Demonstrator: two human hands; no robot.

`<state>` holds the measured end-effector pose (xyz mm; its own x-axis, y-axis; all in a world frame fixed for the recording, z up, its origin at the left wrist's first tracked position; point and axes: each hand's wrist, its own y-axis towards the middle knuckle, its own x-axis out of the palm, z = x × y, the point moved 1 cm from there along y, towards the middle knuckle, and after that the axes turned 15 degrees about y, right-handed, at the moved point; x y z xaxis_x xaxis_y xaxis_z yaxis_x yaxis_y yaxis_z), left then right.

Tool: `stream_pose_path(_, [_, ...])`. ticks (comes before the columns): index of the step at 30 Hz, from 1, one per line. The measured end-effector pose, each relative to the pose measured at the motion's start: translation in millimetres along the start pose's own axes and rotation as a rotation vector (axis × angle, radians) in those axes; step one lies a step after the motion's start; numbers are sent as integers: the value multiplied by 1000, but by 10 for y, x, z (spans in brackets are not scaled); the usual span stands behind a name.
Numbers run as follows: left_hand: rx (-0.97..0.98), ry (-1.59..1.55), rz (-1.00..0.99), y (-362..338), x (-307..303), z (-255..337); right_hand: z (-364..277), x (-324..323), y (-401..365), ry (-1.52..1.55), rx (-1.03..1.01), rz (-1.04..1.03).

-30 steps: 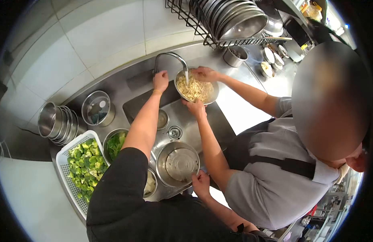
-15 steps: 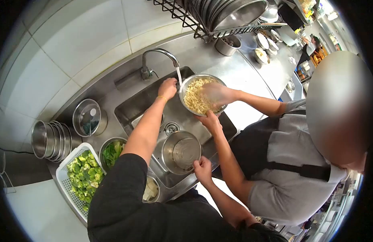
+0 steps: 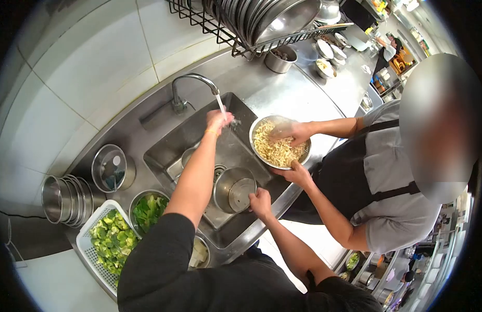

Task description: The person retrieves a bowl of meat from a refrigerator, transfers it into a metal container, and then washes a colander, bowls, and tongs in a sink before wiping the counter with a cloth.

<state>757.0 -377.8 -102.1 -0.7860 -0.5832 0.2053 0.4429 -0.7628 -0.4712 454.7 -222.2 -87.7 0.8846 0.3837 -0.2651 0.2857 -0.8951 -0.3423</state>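
My left hand reaches out over the steel sink and sits in the water stream running from the curved faucet; it holds nothing. My right hand grips the near rim of a steel pot standing in the sink. Beside me a co-worker in a grey shirt and dark apron holds a steel bowl of pale sprouts over the sink's right edge, one hand in the sprouts and one under the bowl.
A white basket of broccoli and a bowl of leafy greens sit on the counter to the left. Stacked steel bowls and a lidded pot stand behind them. A dish rack with steel plates hangs above.
My left hand left the faucet base and came under the water stream. The co-worker drew the sprout bowl away from the faucet toward the sink's right edge. My right hand stayed on the pot.
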Motion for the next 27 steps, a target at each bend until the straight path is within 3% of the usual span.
stream_pose_path(2, [227, -137, 207, -89, -146, 29, 19, 62, 243, 32, 44, 4])
stream_pose_path(3, [235, -127, 206, -132, -173, 128, -2, 98, 369, 75, 80, 7])
stream_pose_path(5, [608, -427, 189, -588, -215, 610, 45, 193, 631, 172, 138, 12])
stream_pose_path(6, [608, -412, 189, -723, -245, 749, 68, 247, 754, 221, 156, 13])
stream_pose_path(8, [769, -255, -9, -853, -286, 997, -87, 374, 850, 353, 181, 100])
stream_pose_path(13, [721, -185, -112, -921, -535, 1067, -274, 567, 1163, 405, 190, -58])
stream_pose_path(19, [594, -42, -186, -1271, -853, 973, -596, 630, 1085, 444, 127, -177])
stream_pose_path(21, [486, 50, 85, -1358, -866, 896, -535, 660, 1209, 289, 19, -204])
stream_pose_path(23, [351, 573, 321, -1382, -957, 625, -428, 700, 1365, 352, -27, -239])
stream_pose_path(24, [184, 951, 474, -1366, -1044, 399, -442, 705, 1472, 417, -75, -263])
stream_pose_path(25, [107, 920, 349, -1227, -1210, 41, -572, 690, 1469, 433, -40, -305])
stream_pose_path(26, [-268, 600, 272, -1416, -1077, -48, -523, 733, 1541, 430, -41, -309])
stream_pose_path(27, [-286, 320, 120, -1546, -984, -100, -421, 809, 1673, 497, -44, -362])
